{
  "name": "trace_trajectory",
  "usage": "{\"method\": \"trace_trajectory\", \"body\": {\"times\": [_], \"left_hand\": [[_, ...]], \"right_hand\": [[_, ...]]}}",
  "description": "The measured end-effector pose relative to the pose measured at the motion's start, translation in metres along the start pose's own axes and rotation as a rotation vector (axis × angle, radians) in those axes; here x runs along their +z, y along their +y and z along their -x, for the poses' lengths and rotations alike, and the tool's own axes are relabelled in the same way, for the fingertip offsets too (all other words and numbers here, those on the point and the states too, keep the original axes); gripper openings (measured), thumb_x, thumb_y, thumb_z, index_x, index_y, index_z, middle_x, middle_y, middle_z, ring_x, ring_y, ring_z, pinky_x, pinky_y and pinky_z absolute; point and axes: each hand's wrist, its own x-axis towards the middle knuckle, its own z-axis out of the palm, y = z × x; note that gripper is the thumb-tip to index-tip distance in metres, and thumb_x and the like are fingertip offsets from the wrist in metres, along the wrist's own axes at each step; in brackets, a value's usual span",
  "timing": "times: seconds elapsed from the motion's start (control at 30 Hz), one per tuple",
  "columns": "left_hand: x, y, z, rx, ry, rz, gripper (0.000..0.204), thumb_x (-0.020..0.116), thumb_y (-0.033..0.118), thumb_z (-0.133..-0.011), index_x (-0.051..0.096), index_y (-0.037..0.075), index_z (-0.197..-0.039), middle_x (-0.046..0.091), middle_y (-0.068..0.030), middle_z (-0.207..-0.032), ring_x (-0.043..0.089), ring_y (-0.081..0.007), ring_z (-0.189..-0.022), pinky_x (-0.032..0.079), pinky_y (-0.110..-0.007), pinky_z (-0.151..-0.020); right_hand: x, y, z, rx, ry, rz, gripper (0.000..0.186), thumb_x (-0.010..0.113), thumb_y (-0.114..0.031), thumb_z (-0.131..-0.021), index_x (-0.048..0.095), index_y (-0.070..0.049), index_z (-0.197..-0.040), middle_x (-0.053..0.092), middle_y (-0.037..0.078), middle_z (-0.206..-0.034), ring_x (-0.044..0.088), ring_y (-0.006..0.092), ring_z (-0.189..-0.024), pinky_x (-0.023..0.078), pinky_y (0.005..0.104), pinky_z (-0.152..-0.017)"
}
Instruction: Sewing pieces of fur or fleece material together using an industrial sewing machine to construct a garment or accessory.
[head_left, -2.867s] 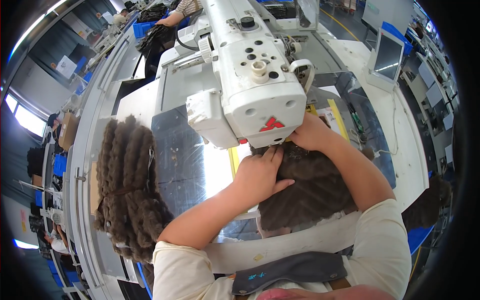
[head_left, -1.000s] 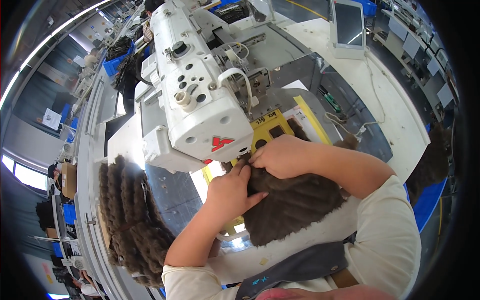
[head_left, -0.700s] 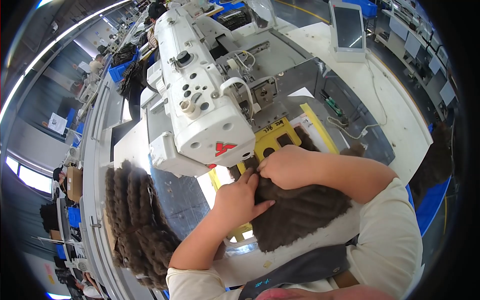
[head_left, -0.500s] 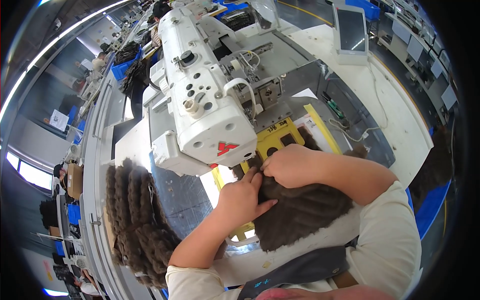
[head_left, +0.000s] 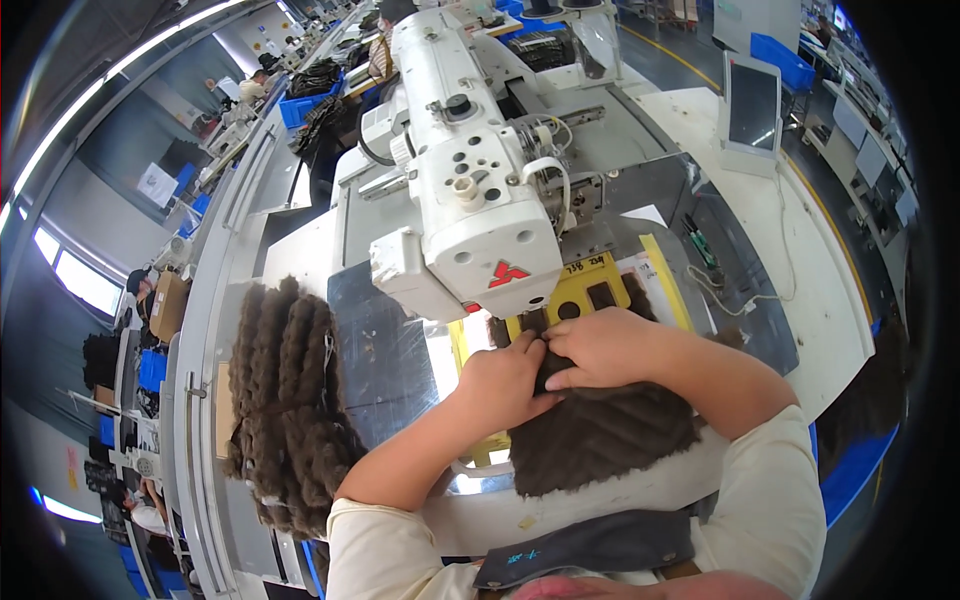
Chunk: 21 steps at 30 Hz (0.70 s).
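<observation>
At the middle, a brown furry fabric piece [head_left: 605, 440] lies beneath the white sewing machine head [head_left: 480, 210], partly over a yellow template plate [head_left: 590, 270]. My left hand [head_left: 497, 385] rests on the fabric with bent fingers closed on it near the machine. Just right of it, my right hand [head_left: 600, 350] has its fingers curled on the same fabric, its fingertips almost touching those of the left. What lies between the fingertips is partly hidden. A stack of ribbed brown fur pieces [head_left: 285, 395] sits to the left on the worktable.
A small screen [head_left: 750, 105] stands at the table's back right, with a cord and green-handled tool [head_left: 700, 240] below it. Blue bins [head_left: 305, 105] and dark cloth are behind the machine. Co-workers [head_left: 148, 510] sit along the left. More brown fur hangs at far right.
Since the earliest frame, my right hand has come down beside my left, uncovering more yellow plate. In the last second both hands stayed on the fabric, shifting slightly; the view turned.
</observation>
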Motion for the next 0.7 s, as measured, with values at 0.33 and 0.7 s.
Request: {"method": "trace_trajectory", "body": {"times": [0.33,0.7], "left_hand": [[0.013,-0.004,0.000,0.083,0.066,-0.027,0.067,0.081,0.046,-0.079,0.058,0.000,-0.122,0.062,-0.0177,-0.136,0.072,-0.0341,-0.097,0.060,-0.043,-0.075],[0.004,-0.009,0.022,-0.077,0.091,-0.128,0.055,0.086,0.035,-0.073,0.062,0.005,-0.112,0.065,-0.0119,-0.109,0.067,-0.0335,-0.104,0.052,-0.045,-0.090]], "right_hand": [[0.042,-0.013,0.090,0.115,0.357,0.131,0.041,0.076,-0.023,-0.080,0.063,-0.002,-0.113,0.062,0.014,-0.110,0.064,0.0340,-0.101,0.054,0.0473,-0.081],[0.027,-0.026,0.198,0.563,0.266,0.047,0.022,0.072,-0.017,-0.074,0.064,-0.005,-0.091,0.064,0.017,-0.084,0.064,0.0414,-0.087,0.052,0.0506,-0.078]]}}
